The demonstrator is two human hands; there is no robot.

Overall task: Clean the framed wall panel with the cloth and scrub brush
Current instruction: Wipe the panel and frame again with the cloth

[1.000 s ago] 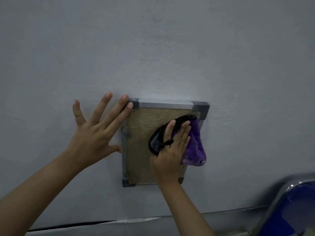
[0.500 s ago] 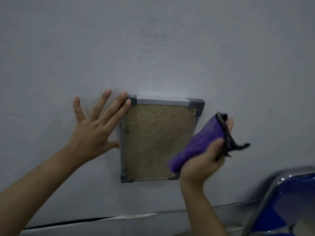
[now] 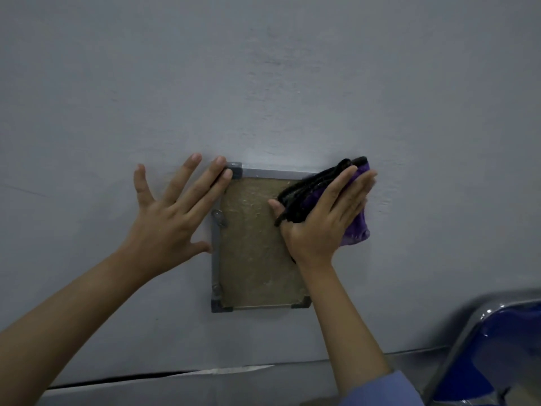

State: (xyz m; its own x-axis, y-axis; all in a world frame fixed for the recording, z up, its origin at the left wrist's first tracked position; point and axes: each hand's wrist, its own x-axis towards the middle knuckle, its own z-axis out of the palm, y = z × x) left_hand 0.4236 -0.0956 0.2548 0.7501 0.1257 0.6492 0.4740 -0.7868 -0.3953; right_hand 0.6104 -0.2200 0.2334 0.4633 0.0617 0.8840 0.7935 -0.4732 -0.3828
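Observation:
A small framed panel (image 3: 251,253) with a grey metal frame and a tan, rough face hangs on the grey wall. My right hand (image 3: 325,221) presses a purple cloth with a black edge (image 3: 355,230) flat against the panel's upper right corner, fingers straight and pointing up and right. My left hand (image 3: 172,221) lies flat on the wall with spread fingers, two fingertips touching the frame's upper left corner. No scrub brush is in view.
A blue chair with a chrome tube frame (image 3: 497,353) stands at the lower right. A dark gap with a pale strip (image 3: 187,373) runs along the wall's base.
My right hand had lifted the cloth off the panel's right side; now it presses the cloth on the upper right corner. My left hand stays in place on the wall.

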